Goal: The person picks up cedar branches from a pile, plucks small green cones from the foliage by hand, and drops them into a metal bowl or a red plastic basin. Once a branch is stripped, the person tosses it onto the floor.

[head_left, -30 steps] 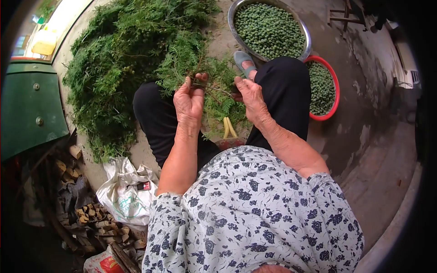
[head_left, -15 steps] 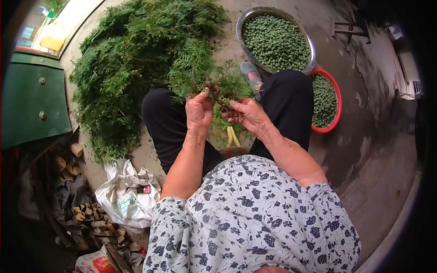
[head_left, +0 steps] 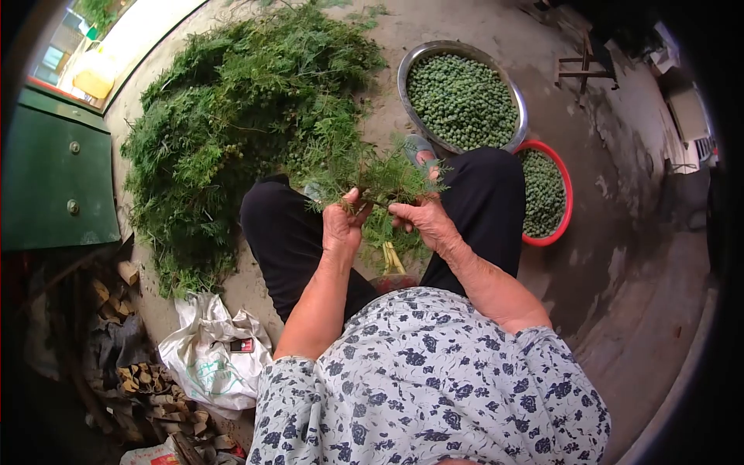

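Observation:
Between my knees, a feathery green cypress branch [head_left: 372, 174] is held up by both hands. My left hand [head_left: 342, 225] is closed, thumb and fingers pinching the branch near its stem. On the other side, my right hand [head_left: 428, 221] pinches the right end of the stem between thumb and fingers. Beneath the hands lie more green sprigs [head_left: 380, 231] and a pair of pale yellow stick-like pieces [head_left: 393, 259], whose kind I cannot make out. Part of a reddish container [head_left: 394, 284] shows against my shirt.
A large heap of cypress branches [head_left: 225, 116] spreads ahead on the left. A metal basin [head_left: 402, 85] and a red basin [head_left: 570, 190], both filled with small green cones, stand ahead on the right. White plastic bag [head_left: 217, 356], split firewood [head_left: 147, 380] and green panel [head_left: 54, 170] are at left.
Both hands have come slightly closer together on the branch, and its foliage has shifted. The whole scene sits a little lower in the picture, as the head view has tilted.

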A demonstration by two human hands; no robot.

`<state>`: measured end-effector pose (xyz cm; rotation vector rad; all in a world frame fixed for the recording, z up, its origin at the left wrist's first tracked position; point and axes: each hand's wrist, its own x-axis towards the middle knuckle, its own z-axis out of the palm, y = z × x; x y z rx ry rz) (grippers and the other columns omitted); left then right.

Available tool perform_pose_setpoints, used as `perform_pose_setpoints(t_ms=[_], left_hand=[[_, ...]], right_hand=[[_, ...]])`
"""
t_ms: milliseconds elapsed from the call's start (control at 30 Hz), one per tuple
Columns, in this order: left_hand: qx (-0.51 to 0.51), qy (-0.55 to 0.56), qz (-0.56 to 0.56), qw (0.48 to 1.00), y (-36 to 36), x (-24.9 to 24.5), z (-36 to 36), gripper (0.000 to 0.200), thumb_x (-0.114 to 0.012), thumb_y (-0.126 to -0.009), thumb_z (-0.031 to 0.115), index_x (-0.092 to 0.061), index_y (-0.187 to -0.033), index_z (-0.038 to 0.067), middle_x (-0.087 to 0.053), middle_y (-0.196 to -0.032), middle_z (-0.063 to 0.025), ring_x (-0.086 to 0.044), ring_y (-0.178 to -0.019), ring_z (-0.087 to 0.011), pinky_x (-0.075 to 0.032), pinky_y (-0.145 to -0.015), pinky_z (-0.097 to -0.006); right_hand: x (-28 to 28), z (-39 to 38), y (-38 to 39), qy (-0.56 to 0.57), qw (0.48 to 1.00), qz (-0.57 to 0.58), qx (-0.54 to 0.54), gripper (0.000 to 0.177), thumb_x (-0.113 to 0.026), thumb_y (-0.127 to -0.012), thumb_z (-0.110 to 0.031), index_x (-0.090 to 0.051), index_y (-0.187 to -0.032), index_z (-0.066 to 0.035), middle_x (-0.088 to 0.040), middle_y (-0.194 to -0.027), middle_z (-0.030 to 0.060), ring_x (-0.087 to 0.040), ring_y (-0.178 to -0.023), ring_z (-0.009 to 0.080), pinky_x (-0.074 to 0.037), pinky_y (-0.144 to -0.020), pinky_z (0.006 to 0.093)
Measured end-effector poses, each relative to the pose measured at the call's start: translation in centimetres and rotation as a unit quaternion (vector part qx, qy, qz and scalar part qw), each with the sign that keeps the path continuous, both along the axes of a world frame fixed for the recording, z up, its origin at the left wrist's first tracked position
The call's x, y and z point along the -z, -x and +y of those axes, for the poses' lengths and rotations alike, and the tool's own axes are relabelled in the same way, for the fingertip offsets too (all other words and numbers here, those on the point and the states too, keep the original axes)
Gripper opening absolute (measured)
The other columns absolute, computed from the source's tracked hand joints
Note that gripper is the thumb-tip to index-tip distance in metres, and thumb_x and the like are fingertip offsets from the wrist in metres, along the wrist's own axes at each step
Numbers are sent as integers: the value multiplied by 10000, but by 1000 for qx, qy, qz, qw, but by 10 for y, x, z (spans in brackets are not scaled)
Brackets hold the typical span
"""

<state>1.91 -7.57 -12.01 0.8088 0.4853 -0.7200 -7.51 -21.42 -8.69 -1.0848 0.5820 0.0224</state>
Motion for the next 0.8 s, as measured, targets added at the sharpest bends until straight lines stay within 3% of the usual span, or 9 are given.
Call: perform_pose_setpoints(t_ms=[200, 300, 433, 533, 600, 667, 733, 767, 800], left_hand=[[-63, 22, 60, 996, -3, -4, 2, 243, -657, -786, 152, -543, -974, 47, -597, -893, -76, -577, -817, -212, -518, -747, -369], [-112, -10, 52, 992, -8, -1, 7, 239, -655, -766, 59, -541, -975, 45, -593, -876, -80, -599, -710, -222, -518, -638, -361], [-104, -66, -33, 992, -8, 23, 13, 225, -622, -754, 0, -545, -961, 40, -611, -783, -73, -612, -721, -215, -508, -659, -370], [-93, -109, -50, 988, -3, 17, 11, 346, -629, -769, 32, -484, -1078, 90, -588, -944, -67, -608, -779, -219, -508, -645, -385], [-73, -121, -49, 989, -1, 12, 13, 399, -631, -779, 63, -453, -1134, 97, -567, -998, -62, -597, -832, -223, -503, -667, -387], [-53, -136, -46, 988, 3, 14, 16, 454, -633, -788, 94, -422, -1190, 103, -547, -1052, -57, -585, -886, -228, -498, -688, -389], [-35, -216, -57, 974, 6, 25, 18, 537, -633, -797, 148, -379, -1267, 96, -525, -1113, -61, -550, -974, -229, -468, -778, -399], [-19, -284, -77, 956, 6, 23, 18, 574, -627, -798, 137, -360, -1302, 74, -513, -1147, -83, -531, -1005, -222, -418, -875, -379], [-15, -284, -78, 956, 7, 21, 17, 574, -627, -798, 137, -360, -1302, 74, -513, -1147, -83, -531, -1005, -222, -418, -875, -379]], right_hand=[[-10, -6, -3, 140, 989, 42, -36, 169, -660, -766, -138, -583, -753, 11, -557, -631, 15, -531, -520, 81, -417, -462, 230], [-24, -11, -1, 143, 988, 25, -44, 177, -670, -752, -144, -582, -725, 6, -544, -614, 17, -527, -510, 87, -431, -474, 238], [-6, -15, 0, 192, 980, 6, -60, 227, -683, -737, -174, -580, -705, 25, -545, -569, 21, -527, -499, 94, -430, -475, 249], [-1, -20, -4, 248, 967, -7, -61, 266, -692, -721, -191, -571, -681, 42, -524, -501, 33, -498, -477, 89, -407, -460, 270], [-10, -23, -7, 367, 927, -38, -70, 278, -699, -712, -189, -553, -682, 46, -482, -461, 65, -447, -447, 94, -363, -432, 303], [-22, -27, -13, 414, 907, -38, -70, 230, -676, -713, -147, -541, -683, 37, -478, -515, 104, -435, -465, 150, -342, -452, 330], [-18, -37, -18, 634, 738, -222, -55, 161, -647, -712, -96, -537, -715, 20, -493, -606, 124, -465, -527, 239, -352, -497, 345], [-49, -39, -23, 551, 811, -113, -159, 104, -603, -709, -56, -540, -760, 10, -531, -705, 154, -525, -642, 332, -403, -559, 372], [-48, -42, -30, 551, 812, -111, -155, 104, -603, -709, -56, -540, -760, 10, -531, -705, 154, -525, -642, 332, -403, -559, 372]])
